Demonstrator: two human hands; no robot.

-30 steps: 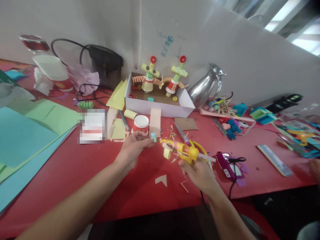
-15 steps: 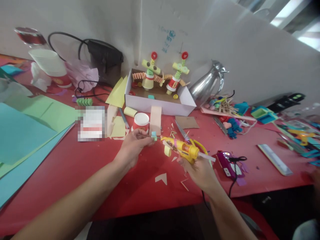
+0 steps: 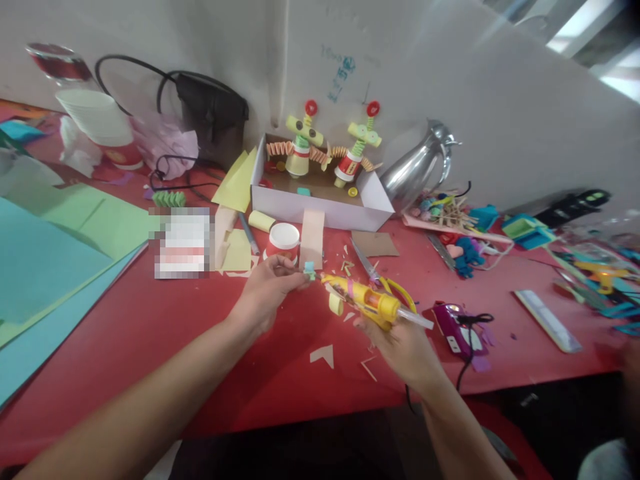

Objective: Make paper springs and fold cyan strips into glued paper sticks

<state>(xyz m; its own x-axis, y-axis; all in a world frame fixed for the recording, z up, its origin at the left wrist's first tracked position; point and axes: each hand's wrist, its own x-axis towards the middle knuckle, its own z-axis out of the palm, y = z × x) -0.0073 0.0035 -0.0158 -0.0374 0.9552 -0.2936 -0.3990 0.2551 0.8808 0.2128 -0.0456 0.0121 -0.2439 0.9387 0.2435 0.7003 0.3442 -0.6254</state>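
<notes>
Between thumb and fingers, my left hand [image 3: 267, 290] pinches a small light-blue and green folded paper piece [image 3: 309, 270]. My right hand [image 3: 403, 343] is wrapped round the handle of a yellow hot glue gun [image 3: 373, 303], a clear glue stick poking out of its back. The gun's nozzle points left and sits right at the paper piece; whether they touch I cannot tell. Below the barrel is a small pale-yellow paper roll [image 3: 336, 305]. A red and white paper cup [image 3: 283, 245] stands just behind my left hand. Yellow-handled scissors [image 3: 367, 260] lie partly behind the gun.
At the back, a white box [image 3: 320, 207] holds two paper-cup figures [image 3: 300, 157]. A steel jug [image 3: 423, 163] leans beside it. A purple power strip [image 3: 456, 330] with a cord lies at right. Coloured paper sheets [image 3: 55, 247] cover the left side; paper scraps [image 3: 323, 356] lie in front.
The view has shifted slightly. Both hands keep nearly the same place, with the paper piece still at the glue gun's nozzle.
</notes>
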